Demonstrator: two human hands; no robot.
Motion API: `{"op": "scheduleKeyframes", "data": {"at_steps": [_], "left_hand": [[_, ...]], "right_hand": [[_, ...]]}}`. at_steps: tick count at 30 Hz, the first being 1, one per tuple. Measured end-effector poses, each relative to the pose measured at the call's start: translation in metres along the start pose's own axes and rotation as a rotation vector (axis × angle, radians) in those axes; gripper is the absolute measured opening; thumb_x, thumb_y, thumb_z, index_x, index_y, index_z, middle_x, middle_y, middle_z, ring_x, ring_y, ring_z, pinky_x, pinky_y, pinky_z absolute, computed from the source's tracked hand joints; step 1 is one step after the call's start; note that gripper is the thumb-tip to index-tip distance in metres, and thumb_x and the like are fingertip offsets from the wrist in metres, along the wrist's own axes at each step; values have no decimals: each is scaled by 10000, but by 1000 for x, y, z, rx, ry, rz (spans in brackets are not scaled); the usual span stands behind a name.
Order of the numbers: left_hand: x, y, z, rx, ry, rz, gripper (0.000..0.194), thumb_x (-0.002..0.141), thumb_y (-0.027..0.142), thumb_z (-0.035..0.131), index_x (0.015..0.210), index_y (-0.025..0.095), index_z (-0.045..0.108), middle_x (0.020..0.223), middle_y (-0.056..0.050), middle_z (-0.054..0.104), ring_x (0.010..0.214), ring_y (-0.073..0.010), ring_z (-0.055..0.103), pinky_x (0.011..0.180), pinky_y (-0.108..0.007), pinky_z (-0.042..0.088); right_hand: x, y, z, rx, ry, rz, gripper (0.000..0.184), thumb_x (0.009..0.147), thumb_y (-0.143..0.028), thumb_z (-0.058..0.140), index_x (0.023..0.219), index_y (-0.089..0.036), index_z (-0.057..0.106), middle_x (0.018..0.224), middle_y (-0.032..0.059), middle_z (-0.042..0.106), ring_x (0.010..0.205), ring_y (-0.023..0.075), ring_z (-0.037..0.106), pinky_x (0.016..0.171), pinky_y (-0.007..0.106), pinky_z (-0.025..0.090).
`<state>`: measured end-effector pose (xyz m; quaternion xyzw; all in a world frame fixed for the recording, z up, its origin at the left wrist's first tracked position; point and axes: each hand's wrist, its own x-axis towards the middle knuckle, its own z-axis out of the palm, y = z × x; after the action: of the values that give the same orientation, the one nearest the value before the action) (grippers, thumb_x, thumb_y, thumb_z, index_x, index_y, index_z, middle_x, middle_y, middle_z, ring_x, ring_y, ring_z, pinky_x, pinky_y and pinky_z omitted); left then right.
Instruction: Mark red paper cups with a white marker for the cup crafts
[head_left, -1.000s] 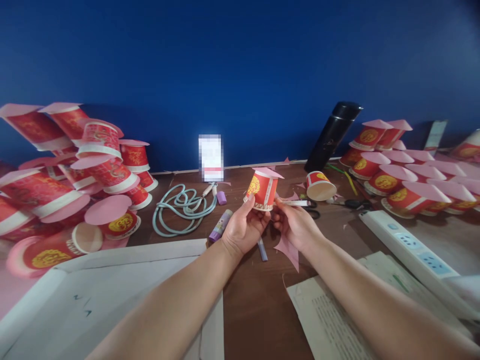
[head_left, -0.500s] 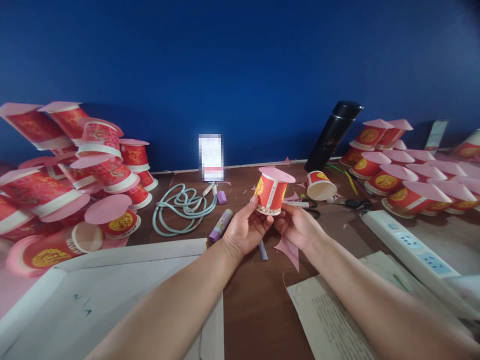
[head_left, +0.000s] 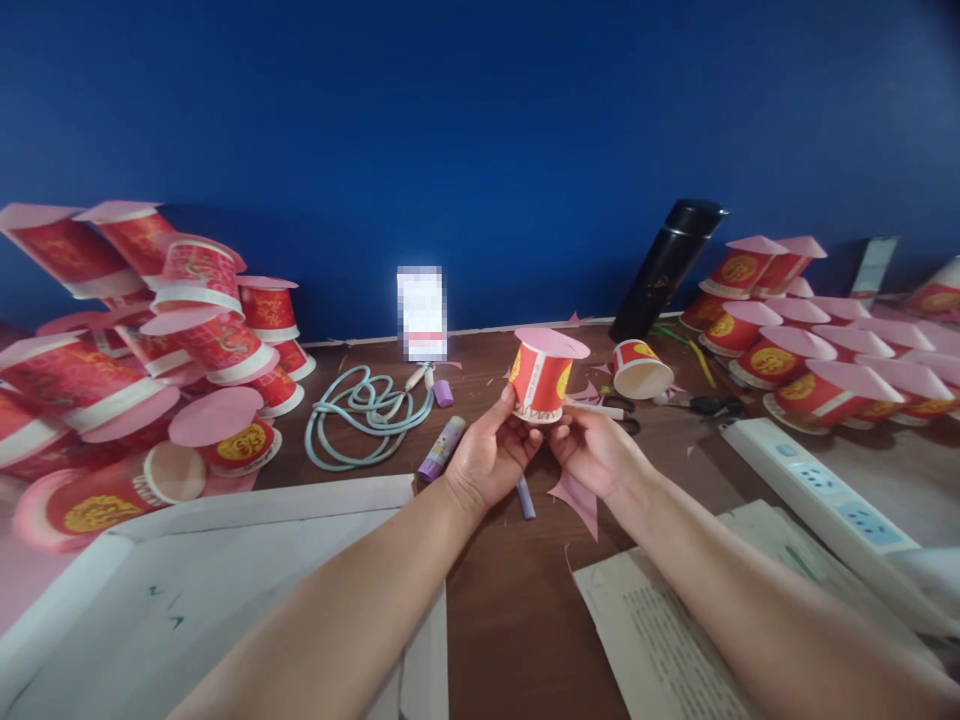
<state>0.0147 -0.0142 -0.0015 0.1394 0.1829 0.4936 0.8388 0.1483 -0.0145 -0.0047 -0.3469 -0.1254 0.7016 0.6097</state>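
Observation:
Between my two hands is a red paper cup [head_left: 545, 380] with yellow patterns, turned upside down with its rim at the bottom. A round pink paper disc [head_left: 551, 343] sits across its upper end and juts past the sides. My left hand [head_left: 495, 450] grips the lower left of the cup, thumb on its side and fingers under the rim. My right hand [head_left: 596, 445] holds the rim from the lower right with closed fingertips. Behind my right hand another red paper cup [head_left: 643, 370] lies on its side, its mouth facing me.
Piles of red cups with pink paper tops stand left [head_left: 199, 345] and right [head_left: 787, 355]. A glue stick [head_left: 442, 448], pale blue cable [head_left: 322, 440], lit phone [head_left: 421, 315], black flask [head_left: 667, 270], power strip [head_left: 825, 490], pink scraps [head_left: 577, 503] and a white box lid [head_left: 247, 590] surround my hands.
The cup has turned a little between my fingers, so its white side strip now lies further left. It also sits slightly higher. My arms have barely moved.

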Motion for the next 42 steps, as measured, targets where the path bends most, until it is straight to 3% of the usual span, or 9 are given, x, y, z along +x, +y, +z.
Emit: {"op": "scheduleKeyframes", "data": {"at_steps": [6, 14, 19, 22, 27, 31, 34, 37, 42], "left_hand": [[1, 0, 0, 20, 1, -1, 190, 773, 279, 659, 916, 153, 654, 844, -45, 674, 705, -97, 612, 550, -161, 470], [5, 0, -4, -5, 87, 14, 178, 766, 305, 669, 841, 147, 635, 772, -20, 640, 616, -65, 554, 486, -145, 430], [3, 0, -1, 12, 103, 64, 288, 752, 414, 668, 881, 157, 650, 837, -23, 648, 708, -81, 585, 609, -179, 473], [2, -2, 1, 21, 87, 72, 280, 745, 369, 688, 916, 149, 656, 865, -27, 655, 777, -94, 600, 712, -206, 482], [3, -1, -2, 17, 40, 90, 218, 761, 305, 676, 896, 135, 662, 889, -54, 672, 794, -122, 608, 743, -240, 480], [7, 2, -6, 10, 64, 104, 242, 757, 303, 674, 930, 133, 660, 870, -56, 673, 719, -110, 591, 657, -223, 471], [8, 4, -6, 30, 71, 126, 281, 757, 298, 672, 973, 120, 654, 895, -67, 674, 700, -101, 585, 604, -200, 458], [7, 5, -4, 16, 60, 114, 253, 760, 284, 670, 954, 123, 652, 920, -68, 672, 707, -97, 589, 575, -182, 459], [6, 7, -1, -18, 86, 65, 213, 761, 264, 676, 920, 126, 645, 869, -52, 669, 677, -84, 590, 490, -148, 437]], "right_hand": [[-2, -2, 0, 8, -8, 41, 52, 789, -80, 539, 781, -125, 565, 535, -31, 511, 426, 45, 493, 361, 104, 453], [-3, -3, 1, 52, -81, -20, 133, 784, -8, 510, 795, -134, 551, 588, -38, 523, 422, 18, 477, 349, 79, 431], [-2, 0, 2, 78, -53, -38, 208, 757, 21, 521, 875, -145, 567, 704, -9, 601, 469, 16, 524, 437, 80, 504], [-2, 2, 1, 56, -36, -51, 212, 732, 17, 561, 852, -157, 576, 733, -9, 614, 508, 21, 545, 472, 81, 523], [-5, 10, 3, -99, 7, -146, 213, 684, -65, 676, 841, -176, 585, 726, -27, 622, 547, 36, 565, 500, 108, 537], [-10, 15, 4, -415, 51, -279, 227, 687, -218, 725, 853, -197, 572, 623, -48, 593, 530, 69, 571, 462, 157, 537], [-13, 16, 4, -568, 73, -345, 250, 708, -291, 711, 898, -206, 572, 656, -37, 619, 550, 84, 586, 449, 173, 536], [-11, 15, 3, -510, 90, -302, 254, 695, -273, 719, 894, -201, 578, 661, -34, 622, 540, 83, 579, 441, 178, 533], [-3, 10, -1, -214, 85, -149, 206, 675, -122, 703, 857, -157, 612, 630, -35, 594, 508, 49, 538, 433, 131, 509]]}}
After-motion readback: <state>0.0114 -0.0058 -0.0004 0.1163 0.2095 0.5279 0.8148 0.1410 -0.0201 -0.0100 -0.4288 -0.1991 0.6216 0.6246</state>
